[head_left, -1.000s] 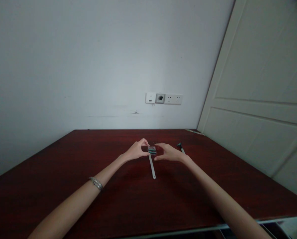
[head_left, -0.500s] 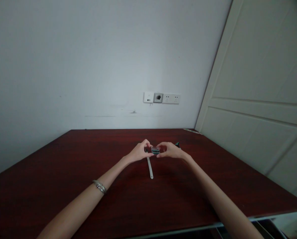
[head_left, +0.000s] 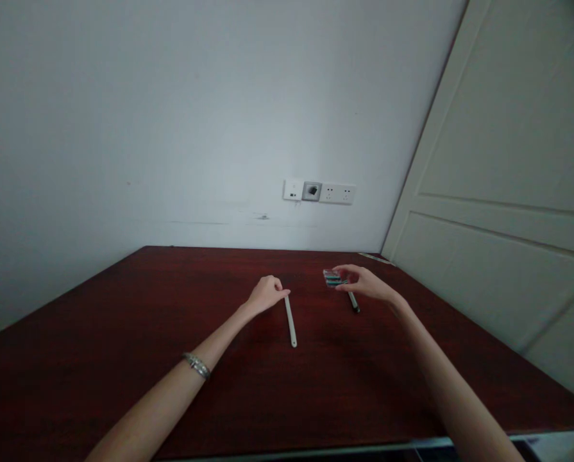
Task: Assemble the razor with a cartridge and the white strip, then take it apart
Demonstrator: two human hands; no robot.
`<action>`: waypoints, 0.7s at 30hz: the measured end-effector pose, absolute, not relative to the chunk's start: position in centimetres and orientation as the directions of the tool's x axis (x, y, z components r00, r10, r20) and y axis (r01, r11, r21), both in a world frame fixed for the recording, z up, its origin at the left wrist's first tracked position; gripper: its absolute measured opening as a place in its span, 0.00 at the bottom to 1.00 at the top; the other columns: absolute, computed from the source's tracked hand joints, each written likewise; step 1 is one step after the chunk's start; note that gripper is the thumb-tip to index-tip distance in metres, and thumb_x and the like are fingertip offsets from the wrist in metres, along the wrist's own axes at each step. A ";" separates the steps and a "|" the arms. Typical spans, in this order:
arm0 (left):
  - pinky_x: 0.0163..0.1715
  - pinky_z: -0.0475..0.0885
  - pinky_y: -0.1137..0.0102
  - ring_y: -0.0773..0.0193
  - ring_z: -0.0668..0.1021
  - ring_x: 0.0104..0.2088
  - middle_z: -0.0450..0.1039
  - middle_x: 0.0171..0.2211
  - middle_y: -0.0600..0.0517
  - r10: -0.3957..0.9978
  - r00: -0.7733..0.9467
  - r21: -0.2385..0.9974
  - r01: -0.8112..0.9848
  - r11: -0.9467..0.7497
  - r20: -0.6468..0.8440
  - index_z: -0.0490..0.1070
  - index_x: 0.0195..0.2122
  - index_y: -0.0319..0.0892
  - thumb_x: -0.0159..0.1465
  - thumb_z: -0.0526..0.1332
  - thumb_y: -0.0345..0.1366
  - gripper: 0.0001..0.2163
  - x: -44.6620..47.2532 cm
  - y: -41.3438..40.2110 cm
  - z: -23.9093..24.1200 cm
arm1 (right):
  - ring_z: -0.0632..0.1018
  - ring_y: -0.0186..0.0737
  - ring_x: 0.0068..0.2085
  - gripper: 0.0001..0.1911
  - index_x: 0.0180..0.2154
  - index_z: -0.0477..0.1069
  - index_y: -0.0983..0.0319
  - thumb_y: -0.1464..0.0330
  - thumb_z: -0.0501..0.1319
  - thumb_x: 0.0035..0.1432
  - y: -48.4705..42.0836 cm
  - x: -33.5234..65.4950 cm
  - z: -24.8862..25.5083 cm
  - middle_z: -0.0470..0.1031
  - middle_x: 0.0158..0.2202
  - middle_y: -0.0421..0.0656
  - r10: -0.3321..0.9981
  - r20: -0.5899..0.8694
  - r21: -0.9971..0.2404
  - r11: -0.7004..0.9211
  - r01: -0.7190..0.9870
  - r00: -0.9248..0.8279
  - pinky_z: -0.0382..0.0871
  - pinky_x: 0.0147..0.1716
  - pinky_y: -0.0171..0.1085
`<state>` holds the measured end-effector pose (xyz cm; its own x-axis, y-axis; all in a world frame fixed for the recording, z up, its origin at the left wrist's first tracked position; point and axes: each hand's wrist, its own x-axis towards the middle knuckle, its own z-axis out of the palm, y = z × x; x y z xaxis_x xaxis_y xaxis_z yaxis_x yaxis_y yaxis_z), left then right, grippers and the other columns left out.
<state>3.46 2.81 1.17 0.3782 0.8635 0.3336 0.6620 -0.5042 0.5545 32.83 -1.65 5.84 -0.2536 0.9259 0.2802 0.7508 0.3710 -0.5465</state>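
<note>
Both hands are out over the middle of the table, well apart from each other, and I read them through the head camera alone. On the left hand (head_left: 265, 295), the fingers are curled in and the thumb meets the forefinger right at the far end of the stick; whether they grip it I cannot tell, as that end is hidden. With the right hand (head_left: 365, 283), I see thumb and fingers pinching the clear case (head_left: 331, 278) by its right side, dark and teal bands showing through it. Nearest me runs the front edge of the brown table (head_left: 229, 410), the right forearm crossing it. A silvery bracelet (head_left: 197, 366) circles the left wrist side of the other forearm. Beyond that lies the pale stick (head_left: 291, 326), its holed end toward me. To its right and a little farther off, the razor (head_left: 353, 301) shows only a pale handle with a dark near end; the right hand and the case cover the rest. At the table's far right corner I make out a thin strip (head_left: 376, 258). Behind everything stands the white wall (head_left: 210, 128), with sockets (head_left: 337, 194) above the table, and a pale panel (head_left: 512, 154) rises along the right.
</note>
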 end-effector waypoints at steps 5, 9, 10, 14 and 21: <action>0.25 0.62 0.72 0.63 0.74 0.25 0.72 0.22 0.49 0.928 0.340 0.516 0.773 -0.369 0.153 0.72 0.21 0.39 0.53 0.58 0.43 0.13 3.9 1.5 1.1 | 0.72 0.39 0.33 0.32 0.51 0.65 0.63 0.56 0.62 0.45 -1.1 37.1 4.6 0.73 0.40 0.47 0.943 0.279 -0.563 0.312 0.766 -0.179 0.67 0.35 0.38; 0.26 0.63 0.72 0.62 0.75 0.27 0.74 0.24 0.49 0.950 0.303 0.487 0.820 -0.302 0.078 0.72 0.21 0.40 0.53 0.58 0.42 0.11 4.1 1.0 1.0 | 0.74 0.44 0.40 0.31 0.49 0.68 0.64 0.55 0.62 0.45 -0.8 39.8 3.1 0.73 0.44 0.49 0.969 0.193 -0.610 0.243 0.754 -0.156 0.67 0.40 0.40; 0.26 0.63 0.72 0.62 0.76 0.28 0.74 0.25 0.48 0.953 0.294 0.479 0.829 -0.289 0.065 0.72 0.22 0.40 0.52 0.58 0.41 0.10 4.1 1.0 0.9 | 0.74 0.46 0.42 0.30 0.48 0.69 0.64 0.55 0.62 0.45 -0.8 40.2 2.7 0.73 0.45 0.49 0.971 0.162 -0.625 0.237 0.744 -0.173 0.67 0.42 0.40; 0.29 0.65 0.71 0.59 0.77 0.32 0.75 0.29 0.47 0.962 0.271 0.452 0.854 -0.257 0.034 0.73 0.23 0.41 0.52 0.59 0.41 0.09 4.2 1.0 0.6 | 0.72 0.48 0.48 0.29 0.47 0.70 0.63 0.55 0.63 0.44 -0.9 41.7 1.8 0.72 0.48 0.47 0.971 0.036 -0.658 0.200 0.726 -0.236 0.63 0.49 0.39; 0.32 0.68 0.68 0.55 0.77 0.36 0.76 0.30 0.46 0.965 0.264 0.410 0.881 -0.237 -0.009 0.73 0.27 0.42 0.52 0.60 0.44 0.10 4.7 0.5 0.5 | 0.70 0.48 0.51 0.33 0.51 0.68 0.63 0.55 0.63 0.43 -0.5 43.4 -0.2 0.70 0.50 0.47 0.981 -0.074 -0.672 0.082 0.736 -0.178 0.60 0.52 0.40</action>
